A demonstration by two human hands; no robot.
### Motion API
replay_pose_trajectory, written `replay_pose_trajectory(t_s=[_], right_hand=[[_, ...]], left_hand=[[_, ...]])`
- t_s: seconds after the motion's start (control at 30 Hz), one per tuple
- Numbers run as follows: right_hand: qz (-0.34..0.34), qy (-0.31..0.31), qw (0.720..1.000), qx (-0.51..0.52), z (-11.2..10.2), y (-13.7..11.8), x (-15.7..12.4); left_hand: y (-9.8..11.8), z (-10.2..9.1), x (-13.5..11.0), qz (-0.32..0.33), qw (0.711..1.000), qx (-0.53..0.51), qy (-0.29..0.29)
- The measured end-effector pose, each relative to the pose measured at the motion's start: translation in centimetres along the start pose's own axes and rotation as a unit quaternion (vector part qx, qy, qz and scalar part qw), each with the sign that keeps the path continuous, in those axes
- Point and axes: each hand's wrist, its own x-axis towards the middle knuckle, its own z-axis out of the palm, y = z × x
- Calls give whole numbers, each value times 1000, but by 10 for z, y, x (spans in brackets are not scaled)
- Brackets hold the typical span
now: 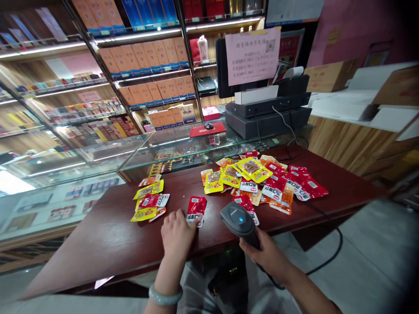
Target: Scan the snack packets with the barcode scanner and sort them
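The right hand point(266, 255) is closed around the handle of a dark grey barcode scanner point(238, 220). The scanner's rounded head points away from the person over the near edge of the table, and a small blue light shows on top. A black cable point(330, 253) runs from under this hand, down and off to the right below the table edge.

Just left of the scanner, the left hand point(178, 233) lies knuckles up with its fingers bent and its fingertips on the near end of a red snack packet point(196, 208). Whether the fingers pinch the packet or only press on it cannot be told. The packet lies flat on the dark red-brown table point(108, 240). It is glossy red foil with a white label near its far end and a white band with dark print at the end under the fingers. A pale green bangle point(165, 296) sits on that wrist.

Further left of this hand is a small cluster of yellow and red packets point(149, 200). Beyond the scanner and to its right a larger heap of packets point(262, 181) is spread out, yellow, orange and red, overlapping one another.

Past both heaps stands a glass display counter point(98, 159). A black till point(268, 111) sits behind it, with a pink notice point(252, 54) above. Shelves of orange boxes point(147, 54) fill the back left.
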Motion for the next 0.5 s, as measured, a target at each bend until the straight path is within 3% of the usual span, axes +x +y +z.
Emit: replay_pose_trajectory(t_s=[0.13,0.23,0.37,0.5], right_hand=[[-11,-12,1000,-7,1,-8,0],[-25,4,1000,-17,-1,-10,0],[-21,11,1000,-14,-3,-5,1],[-46,1,999,-6,-4,-5,3]], left_hand=[[2,0,12,-1,997,-27,-76],[3,5,16,-9,983,-147,-111],[9,13,15,-42,918,-376,-117],[18,17,13,-47,888,-445,-103]])
